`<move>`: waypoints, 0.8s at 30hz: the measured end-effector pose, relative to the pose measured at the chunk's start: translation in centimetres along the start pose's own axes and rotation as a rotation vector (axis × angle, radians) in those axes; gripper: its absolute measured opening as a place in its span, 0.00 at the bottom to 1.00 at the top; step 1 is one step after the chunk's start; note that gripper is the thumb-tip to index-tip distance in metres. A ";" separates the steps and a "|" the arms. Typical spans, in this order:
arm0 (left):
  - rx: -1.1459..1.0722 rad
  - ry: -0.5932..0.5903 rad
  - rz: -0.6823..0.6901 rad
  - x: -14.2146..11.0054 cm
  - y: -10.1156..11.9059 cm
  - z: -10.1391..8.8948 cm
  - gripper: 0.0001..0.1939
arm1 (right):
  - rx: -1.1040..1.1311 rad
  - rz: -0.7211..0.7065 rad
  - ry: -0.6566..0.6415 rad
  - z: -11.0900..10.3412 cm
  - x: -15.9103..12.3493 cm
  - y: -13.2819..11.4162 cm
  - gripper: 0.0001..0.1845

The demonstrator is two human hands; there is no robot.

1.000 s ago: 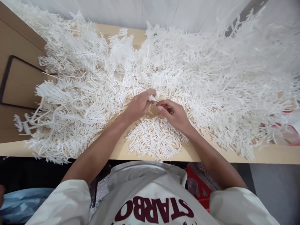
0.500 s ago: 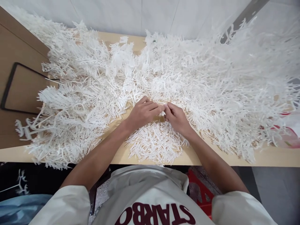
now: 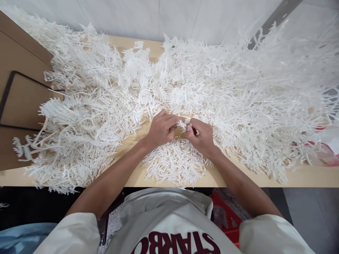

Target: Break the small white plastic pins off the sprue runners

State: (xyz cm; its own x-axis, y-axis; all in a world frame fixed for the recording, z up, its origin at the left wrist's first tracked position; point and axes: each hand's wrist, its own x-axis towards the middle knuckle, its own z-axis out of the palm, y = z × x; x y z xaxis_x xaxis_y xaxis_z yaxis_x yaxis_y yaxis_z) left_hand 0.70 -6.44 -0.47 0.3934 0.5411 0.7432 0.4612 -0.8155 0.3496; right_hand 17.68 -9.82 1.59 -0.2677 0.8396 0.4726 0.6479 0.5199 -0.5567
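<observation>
Between my hands is a small white branched plastic piece (image 3: 181, 124), its feathery tips pointing left. My right hand (image 3: 200, 137) is closed around its other end, with the thumb pressed on top. My left hand (image 3: 163, 128) meets the tips with its fingers bent and the index finger laid along them; its thumb is partly hidden. Just below my hands lies a low pile of short loose white bits (image 3: 176, 162) on the wooden tabletop (image 3: 135, 176).
Large heaps of white branched plastic pieces spread to the left (image 3: 87, 106) and right (image 3: 251, 106). A cardboard box (image 3: 23, 102) with a black wire frame stands at the left edge. A clear and pink plastic item (image 3: 324, 148) lies at far right. Behind is a pale wall (image 3: 132, 17).
My right hand has turned so its thumb shows on top. The white piece's tips now show between my hands, which have moved slightly apart.
</observation>
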 end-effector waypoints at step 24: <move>0.090 -0.004 0.090 -0.2 0.7 0.1 0.05 | 0.318 0.254 -0.136 -0.7 0.5 0.0 0.12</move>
State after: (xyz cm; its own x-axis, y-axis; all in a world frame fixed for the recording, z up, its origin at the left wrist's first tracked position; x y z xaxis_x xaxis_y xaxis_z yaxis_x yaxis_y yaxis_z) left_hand 1.06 -7.12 -0.38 0.4395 0.4672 0.7672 0.4933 -0.8393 0.2285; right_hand 18.00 -9.55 2.30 -0.2340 0.9491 0.2108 0.4589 0.2990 -0.8366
